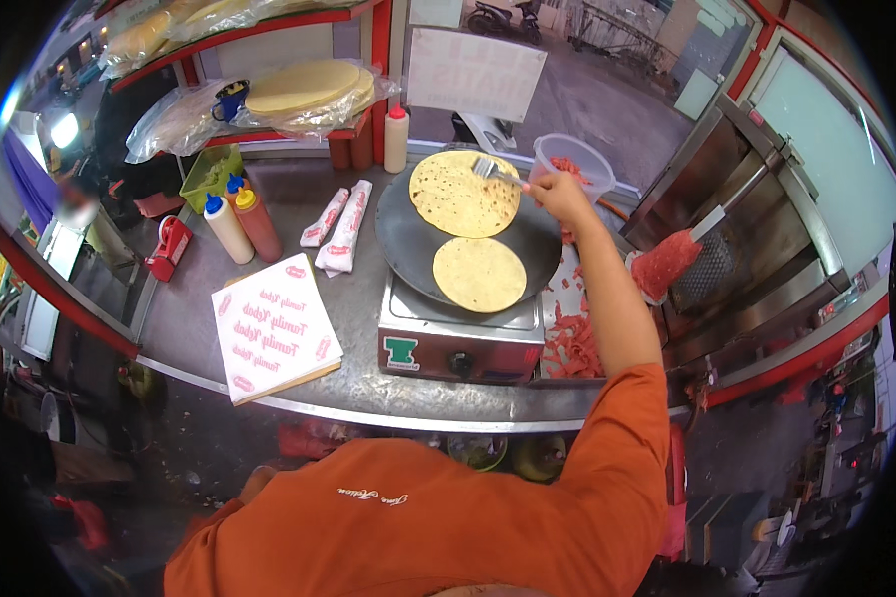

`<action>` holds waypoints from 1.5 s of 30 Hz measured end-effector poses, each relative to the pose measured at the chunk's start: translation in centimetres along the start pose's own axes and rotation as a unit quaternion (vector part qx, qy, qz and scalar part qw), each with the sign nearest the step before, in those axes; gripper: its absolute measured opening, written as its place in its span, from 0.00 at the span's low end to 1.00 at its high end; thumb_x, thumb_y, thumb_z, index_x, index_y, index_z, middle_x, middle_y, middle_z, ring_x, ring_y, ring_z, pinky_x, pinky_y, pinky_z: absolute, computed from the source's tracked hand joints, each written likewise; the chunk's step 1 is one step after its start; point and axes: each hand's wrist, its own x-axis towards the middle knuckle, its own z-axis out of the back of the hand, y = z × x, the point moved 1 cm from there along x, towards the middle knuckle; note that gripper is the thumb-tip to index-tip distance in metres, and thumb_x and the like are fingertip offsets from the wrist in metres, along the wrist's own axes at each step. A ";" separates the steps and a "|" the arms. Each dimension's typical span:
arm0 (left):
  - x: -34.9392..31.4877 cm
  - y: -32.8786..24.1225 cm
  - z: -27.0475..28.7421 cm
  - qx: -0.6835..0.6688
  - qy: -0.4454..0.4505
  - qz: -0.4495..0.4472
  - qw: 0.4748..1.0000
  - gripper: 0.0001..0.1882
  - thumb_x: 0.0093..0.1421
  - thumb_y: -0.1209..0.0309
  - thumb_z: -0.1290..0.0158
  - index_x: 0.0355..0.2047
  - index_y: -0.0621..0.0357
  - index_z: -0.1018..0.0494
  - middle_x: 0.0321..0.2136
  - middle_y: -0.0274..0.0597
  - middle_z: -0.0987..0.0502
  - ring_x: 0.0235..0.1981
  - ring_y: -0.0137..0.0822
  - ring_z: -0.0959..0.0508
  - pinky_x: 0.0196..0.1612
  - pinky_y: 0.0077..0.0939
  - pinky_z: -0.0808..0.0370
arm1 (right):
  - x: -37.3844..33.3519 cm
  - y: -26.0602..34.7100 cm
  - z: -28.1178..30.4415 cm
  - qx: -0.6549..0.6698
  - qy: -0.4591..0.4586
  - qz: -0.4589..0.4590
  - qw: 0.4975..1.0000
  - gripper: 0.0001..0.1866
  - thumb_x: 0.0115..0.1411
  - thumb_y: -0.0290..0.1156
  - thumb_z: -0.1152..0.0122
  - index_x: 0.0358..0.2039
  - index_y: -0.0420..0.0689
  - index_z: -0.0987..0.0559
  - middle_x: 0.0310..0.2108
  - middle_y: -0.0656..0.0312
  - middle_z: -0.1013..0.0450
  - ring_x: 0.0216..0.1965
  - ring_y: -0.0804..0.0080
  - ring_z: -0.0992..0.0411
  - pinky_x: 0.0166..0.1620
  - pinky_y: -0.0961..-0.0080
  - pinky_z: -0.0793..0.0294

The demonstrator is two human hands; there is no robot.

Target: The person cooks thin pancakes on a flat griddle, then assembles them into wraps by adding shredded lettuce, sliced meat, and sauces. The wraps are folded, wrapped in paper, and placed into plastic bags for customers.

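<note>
Your right hand [560, 194] is closed around a fork [490, 168], tines touching the far flatbread [465, 193] at twelve o'clock on the round griddle [408, 244]. A second flatbread [479, 274] lies at six o'clock. Your left hand isn't visible. Pressing hard could tear the bread, and your forearm passes over the hot rim.

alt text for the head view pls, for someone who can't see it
A person in an orange shirt reaches their right hand with a metal fork over the farther of two round golden flatbreads on a dark round griddle. Two squeeze bottles and a stack of printed paper sheets sit to its left on the steel counter.
</note>
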 end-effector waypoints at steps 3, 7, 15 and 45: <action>-0.7 -0.3 1.1 -0.008 0.015 -0.001 1.000 0.17 0.69 0.60 0.42 0.43 0.64 0.17 0.38 0.42 0.15 0.40 0.37 0.18 0.47 0.37 0.20 | 0.2 2.7 2.9 0.053 -0.090 0.221 0.970 0.17 0.67 0.41 0.32 0.34 0.37 0.12 0.24 0.64 0.24 0.26 0.80 0.30 0.27 0.76 0.34; -3.9 -2.0 3.8 -0.044 0.053 -0.016 0.997 0.17 0.69 0.60 0.42 0.43 0.65 0.17 0.38 0.43 0.15 0.40 0.37 0.18 0.48 0.36 0.19 | -3.2 2.4 8.4 0.163 0.016 0.087 0.983 0.16 0.68 0.42 0.33 0.37 0.39 0.12 0.22 0.67 0.26 0.24 0.85 0.33 0.25 0.81 0.39; -17.6 -9.1 19.3 -0.364 0.238 -0.286 0.854 0.20 0.70 0.58 0.41 0.45 0.67 0.18 0.40 0.43 0.15 0.46 0.36 0.18 0.55 0.35 0.22 | -1.9 -3.3 3.4 0.090 0.147 -0.131 0.976 0.20 0.66 0.49 0.32 0.30 0.43 0.14 0.18 0.67 0.26 0.14 0.82 0.37 0.17 0.79 0.45; -0.3 -11.6 32.6 -0.355 -0.219 -0.408 0.812 0.26 0.66 0.71 0.39 0.64 0.57 0.30 0.60 0.49 0.24 0.60 0.47 0.22 0.62 0.38 0.26 | -29.2 20.8 -40.6 -0.046 -0.035 -0.018 0.998 0.19 0.64 0.39 0.32 0.51 0.41 0.18 0.43 0.48 0.20 0.44 0.49 0.20 0.48 0.61 0.22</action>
